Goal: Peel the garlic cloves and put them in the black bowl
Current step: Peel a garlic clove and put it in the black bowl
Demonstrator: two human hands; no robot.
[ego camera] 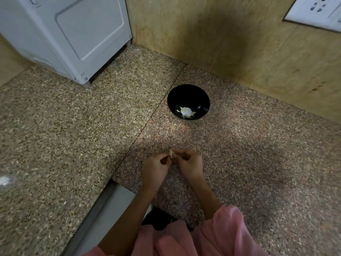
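**Clove between your fingertips, bowl waiting ahead**

Your left hand (pixel 156 166) and right hand (pixel 187 161) meet just above the speckled stone surface (pixel 73 145), and both pinch the same small garlic clove (pixel 171 154) between curled fingertips. You hold it from two sides, most likely so one hand can steady the clove while the other works the skin loose; whether any skin is off yet is too small to tell.

The black bowl (pixel 188 93) stands well beyond your hands, slightly toward your right hand's side, near the tan wall (pixel 221 43). It sits far enough away that loose skin falling under your fingers should miss it, yet a straight forward reach should carry a finished clove there. Pale pieces (pixel 186 112) already lie at its bottom; they look like peeled garlic, though some may be flakes of skin.

Far ahead on your left hand's side stands a pale grey appliance (pixel 73 34); far ahead on your right, a white socket plate (pixel 317 10) is set in the wall. Neither shows readable writing, and the bowl carries no visible label.
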